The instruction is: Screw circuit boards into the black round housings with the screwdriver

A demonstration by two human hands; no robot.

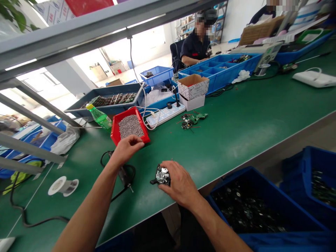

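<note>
Straight ahead in the head view, the left hand (128, 145) rests at the near rim of a red tray (114, 130), fingers curled down over its edge. I cannot tell whether they pinch anything. The tray is filled with a heap of small grey metal pieces (130, 126), too small to identify.

The right hand (180, 184) is closed around a small black mechanism (161, 175) with bright metal parts on top. It holds the mechanism against the green table (236, 140), close to the near edge and apart from the red tray.

Left of the tray, a green plastic bottle (99, 117) lies tilted, and behind it a long grey-blue tray (78, 111) carries rows of small dark components. A white power strip (165, 113) sits just right of the red tray, with loose green circuit boards (193, 119) beyond it and an open cardboard box (193, 85) farther back.

Below the table edge on the right, a blue crate (231, 175) holds many dark round parts, and a second blue crate (309, 157) stands beside it. At the far side, a seated person (195, 45) faces a blue compartment tray (223, 70).
</note>
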